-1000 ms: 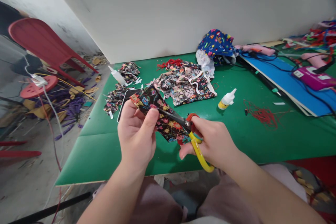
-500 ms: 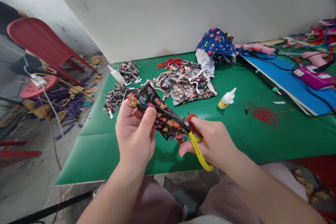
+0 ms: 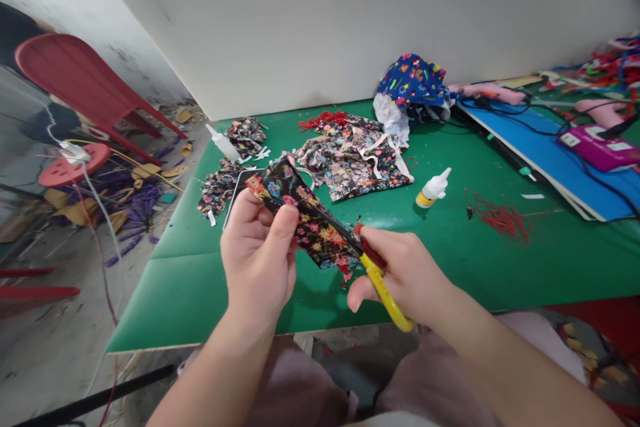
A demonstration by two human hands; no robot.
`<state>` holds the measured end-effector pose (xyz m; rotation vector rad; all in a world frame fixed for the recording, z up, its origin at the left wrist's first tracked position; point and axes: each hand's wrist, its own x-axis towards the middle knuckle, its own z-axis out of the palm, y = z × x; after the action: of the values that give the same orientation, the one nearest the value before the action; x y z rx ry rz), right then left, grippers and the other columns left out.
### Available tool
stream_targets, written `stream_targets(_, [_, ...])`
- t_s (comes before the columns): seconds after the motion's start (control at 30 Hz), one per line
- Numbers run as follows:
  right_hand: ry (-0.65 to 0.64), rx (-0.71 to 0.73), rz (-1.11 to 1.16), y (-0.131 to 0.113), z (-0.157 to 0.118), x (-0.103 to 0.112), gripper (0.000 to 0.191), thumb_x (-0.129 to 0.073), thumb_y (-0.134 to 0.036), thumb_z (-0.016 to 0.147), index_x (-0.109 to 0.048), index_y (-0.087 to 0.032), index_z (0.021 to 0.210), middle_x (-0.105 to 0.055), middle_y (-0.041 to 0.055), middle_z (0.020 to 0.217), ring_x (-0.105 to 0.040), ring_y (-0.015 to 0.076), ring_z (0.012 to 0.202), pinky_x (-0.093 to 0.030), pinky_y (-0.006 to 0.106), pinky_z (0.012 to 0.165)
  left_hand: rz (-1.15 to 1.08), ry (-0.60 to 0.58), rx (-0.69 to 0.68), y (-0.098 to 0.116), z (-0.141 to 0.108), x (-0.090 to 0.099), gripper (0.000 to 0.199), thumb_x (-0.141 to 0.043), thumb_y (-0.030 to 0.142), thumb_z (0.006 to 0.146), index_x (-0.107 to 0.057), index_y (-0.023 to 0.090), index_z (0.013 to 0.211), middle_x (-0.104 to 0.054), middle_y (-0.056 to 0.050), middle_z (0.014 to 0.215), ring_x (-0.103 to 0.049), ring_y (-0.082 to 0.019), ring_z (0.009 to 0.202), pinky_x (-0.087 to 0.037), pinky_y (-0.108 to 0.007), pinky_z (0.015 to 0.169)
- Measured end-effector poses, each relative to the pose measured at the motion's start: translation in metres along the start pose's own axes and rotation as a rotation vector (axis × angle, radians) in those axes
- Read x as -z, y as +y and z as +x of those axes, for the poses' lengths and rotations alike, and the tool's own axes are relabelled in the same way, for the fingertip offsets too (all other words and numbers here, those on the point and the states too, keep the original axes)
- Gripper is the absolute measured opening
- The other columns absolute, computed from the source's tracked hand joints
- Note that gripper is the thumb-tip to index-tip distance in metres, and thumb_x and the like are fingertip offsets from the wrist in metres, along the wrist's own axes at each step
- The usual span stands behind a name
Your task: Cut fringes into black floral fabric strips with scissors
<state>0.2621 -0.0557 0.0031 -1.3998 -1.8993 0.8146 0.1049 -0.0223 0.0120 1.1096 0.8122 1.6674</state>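
Above the green table (image 3: 185, 287), my left hand (image 3: 260, 253) pinches a strip of black floral fabric (image 3: 320, 233) between thumb and fingers. My right hand (image 3: 400, 267) is closed around scissors (image 3: 383, 290) with yellow and red handles. The dark blades lie along the fabric, pointing up toward my left thumb. Small cut bits hang by the fabric's lower right end. Behind my hands lies a larger heap of the same floral fabric (image 3: 360, 157) with white edging and red thread (image 3: 324, 120) at its back.
A small yellow-labelled glue bottle (image 3: 433, 188) stands right of my hands, near tangled red thread (image 3: 505, 217). A white bottle (image 3: 223, 143) sits back left beside fabric scraps (image 3: 220, 187). Blue patterned fabric (image 3: 415, 83), a blue board (image 3: 555, 147) and glue guns (image 3: 493, 91) are further right.
My right hand and the scissors have shifted slightly right and down, and my right thumb has moved too. My left hand keeps its hold on the fabric, almost still.
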Motion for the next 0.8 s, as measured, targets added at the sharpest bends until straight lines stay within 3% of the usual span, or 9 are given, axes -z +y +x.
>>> stream_targets(0.17, [-0.103, -0.029, 0.107, 0.0018, 0.0001, -0.0004, 0.058, -0.055, -0.075, 0.064, -0.035, -0.020, 0.061, -0.038, -0.0061, 0.056, -0.029, 0.0081, 0.053, -0.024, 0.022, 0.048, 0.013, -0.002, -0.017, -0.0004, -0.0005, -0.0004, 0.016, -0.066, 0.021, 0.080, -0.065, 0.023, 0.096, -0.065, 0.002, 0.087, -0.059, -0.007, 0.073, -0.050, -0.017, 0.066])
stream_targets(0.37, [-0.154, -0.058, 0.238, 0.0029, 0.0000, 0.0000, 0.065, -0.044, -0.084, 0.061, -0.045, -0.019, 0.065, -0.041, -0.0051, 0.058, -0.030, 0.0086, 0.056, -0.024, 0.022, 0.048, 0.124, -0.065, -0.035, 0.0001, -0.0020, -0.0003, 0.042, -0.077, 0.013, 0.066, -0.062, 0.027, 0.103, -0.068, 0.003, 0.096, -0.065, -0.013, 0.084, -0.054, -0.022, 0.073])
stream_targets(0.57, [-0.199, -0.054, 0.347, 0.0057, 0.0007, -0.0003, 0.064, -0.046, -0.082, 0.062, -0.048, -0.018, 0.066, -0.041, -0.0052, 0.057, -0.030, 0.0082, 0.056, -0.025, 0.021, 0.047, 0.118, -0.080, 0.013, 0.0012, -0.0015, 0.0017, 0.041, -0.077, 0.015, 0.067, -0.061, 0.026, 0.103, -0.068, 0.002, 0.096, -0.066, -0.014, 0.085, -0.055, -0.024, 0.075])
stream_targets(0.67, [-0.094, -0.046, 0.372, 0.0070, 0.0009, -0.0043, 0.056, -0.055, -0.074, 0.065, -0.049, -0.019, 0.065, -0.044, -0.0037, 0.060, -0.035, 0.0088, 0.056, -0.030, 0.021, 0.047, 0.106, -0.096, 0.023, 0.0018, -0.0023, 0.0022, 0.039, -0.075, 0.015, 0.069, -0.061, 0.026, 0.103, -0.068, 0.002, 0.096, -0.066, -0.014, 0.085, -0.055, -0.025, 0.075])
stream_targets(0.8, [0.171, -0.128, 0.401, 0.0000, 0.0023, -0.0019, 0.030, -0.062, -0.049, 0.074, -0.056, -0.020, 0.069, -0.050, -0.0027, 0.059, -0.045, 0.0093, 0.051, -0.038, 0.022, 0.047, 0.144, -0.121, 0.002, -0.0018, -0.0065, -0.0005, 0.038, -0.074, 0.011, 0.069, -0.062, 0.027, 0.102, -0.069, 0.002, 0.093, -0.066, -0.013, 0.083, -0.056, -0.023, 0.072])
